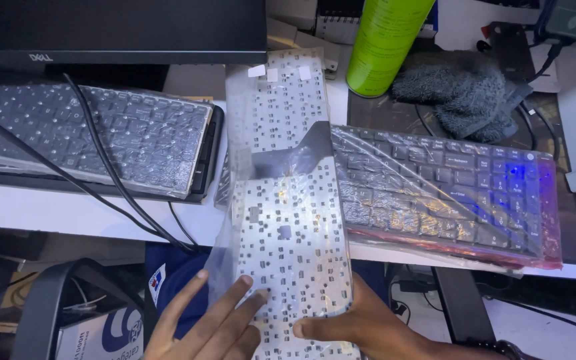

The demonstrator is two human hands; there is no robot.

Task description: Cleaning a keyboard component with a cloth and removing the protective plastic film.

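Grip, right hand (358,327): closed on the lower right edge of the bagged keyboard panel (291,220), thumb on top and fingers hidden beneath, which keeps the panel lifted with its far end toward the top centre of the frame.
Grip, left hand (201,323): open, fingers spread flat against the panel's lower left corner; it steadies the loose clear wrap rather than clasping anything.
Panel position: centre of the head view, held lengthwise above the gap between two keyboards, its pale perforated underside facing up so the back can be looked over.
Left keyboard (88,133): upper left, plastic-covered, on the white tabletop (48,210) under a monitor (115,30), with black cables (95,180) across it.
Right keyboard (448,193): right of centre, wrapped, blue light on it.
Behind: green spray can (385,43) and grey cloth (465,93), upper right.
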